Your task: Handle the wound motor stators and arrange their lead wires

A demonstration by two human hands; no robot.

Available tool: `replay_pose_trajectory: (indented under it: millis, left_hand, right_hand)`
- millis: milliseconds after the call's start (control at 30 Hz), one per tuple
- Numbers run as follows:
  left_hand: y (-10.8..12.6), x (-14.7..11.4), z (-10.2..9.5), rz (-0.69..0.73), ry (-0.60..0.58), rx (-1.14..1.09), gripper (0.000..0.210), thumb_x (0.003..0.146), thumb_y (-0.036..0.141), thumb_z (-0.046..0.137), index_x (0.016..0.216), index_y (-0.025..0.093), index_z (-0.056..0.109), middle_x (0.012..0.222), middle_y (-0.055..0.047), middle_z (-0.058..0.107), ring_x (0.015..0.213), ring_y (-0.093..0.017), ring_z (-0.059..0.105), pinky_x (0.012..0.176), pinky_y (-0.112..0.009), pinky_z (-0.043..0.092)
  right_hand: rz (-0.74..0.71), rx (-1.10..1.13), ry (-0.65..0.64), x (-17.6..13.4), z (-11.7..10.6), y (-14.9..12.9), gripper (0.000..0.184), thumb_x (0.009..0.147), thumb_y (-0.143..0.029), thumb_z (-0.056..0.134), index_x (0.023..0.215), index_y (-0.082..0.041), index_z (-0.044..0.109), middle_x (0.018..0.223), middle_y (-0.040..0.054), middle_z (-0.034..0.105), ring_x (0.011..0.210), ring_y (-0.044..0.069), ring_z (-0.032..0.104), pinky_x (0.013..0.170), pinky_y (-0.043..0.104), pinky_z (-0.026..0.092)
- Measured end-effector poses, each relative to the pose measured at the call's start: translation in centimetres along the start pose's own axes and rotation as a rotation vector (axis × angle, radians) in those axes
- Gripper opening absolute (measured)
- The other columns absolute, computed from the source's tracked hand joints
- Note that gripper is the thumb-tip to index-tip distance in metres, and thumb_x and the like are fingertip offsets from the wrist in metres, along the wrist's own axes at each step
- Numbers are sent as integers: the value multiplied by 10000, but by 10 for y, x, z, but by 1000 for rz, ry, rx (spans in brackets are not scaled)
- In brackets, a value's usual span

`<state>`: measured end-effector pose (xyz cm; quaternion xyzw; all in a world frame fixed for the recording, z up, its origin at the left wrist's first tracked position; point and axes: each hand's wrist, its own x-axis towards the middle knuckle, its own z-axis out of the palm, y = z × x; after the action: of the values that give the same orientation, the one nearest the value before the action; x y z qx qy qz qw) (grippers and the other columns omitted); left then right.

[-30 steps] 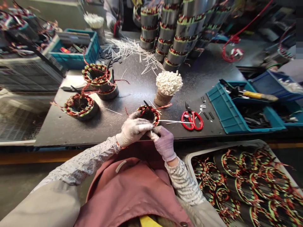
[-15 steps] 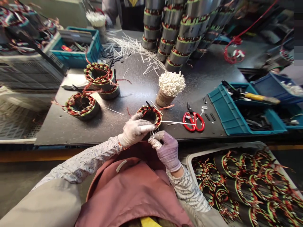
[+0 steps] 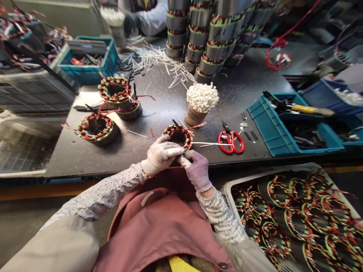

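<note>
While the left hand [image 3: 160, 154] gripped the wound stator [image 3: 178, 136] at the surface [image 3: 159, 113] edge, the right hand [image 3: 196, 170] pinched a lead; two other stators [image 3: 98, 127] sat aside, many more waited in the tray [image 3: 295, 211].

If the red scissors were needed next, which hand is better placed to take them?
Probably the right hand: the red scissors lie on its side of the wound stator, while the left hand rests on the stator's near-left rim.
</note>
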<state>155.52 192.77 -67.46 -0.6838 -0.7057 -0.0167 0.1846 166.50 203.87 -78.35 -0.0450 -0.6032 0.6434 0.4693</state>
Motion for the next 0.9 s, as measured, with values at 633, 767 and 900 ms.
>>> replay_pose_trajectory:
  millis: [633,767,900]
  left_hand:
    - [-5,7,-5,-6,-74,6,295,1029,341,505,1082,283,789,1021,-46,834,957,-161,783,1069,-412,521]
    - [-2,14,-9,-57,-42,-14,278,1042,353,532,1121,282,789,1007,-34,833,921,-160,775,1028,-386,547]
    - [-2,19,-15,-64,-67,16,288,1026,327,569,1243,295,755,1247,-55,782,1086,-193,741,967,-348,581]
  right_hand:
    - [-402,-405,89,15,2,17,231,990,-344,614,853,-195,728,792,87,724,699,181,649,647,278,469]
    - [-666,-435,-46,9,-23,-3,288,998,-246,532,743,-204,660,656,55,654,573,151,569,544,286,351]
    - [-404,-154,-124,-5,-45,-26,131,874,-277,663,755,-224,679,749,43,732,571,135,600,498,259,389]
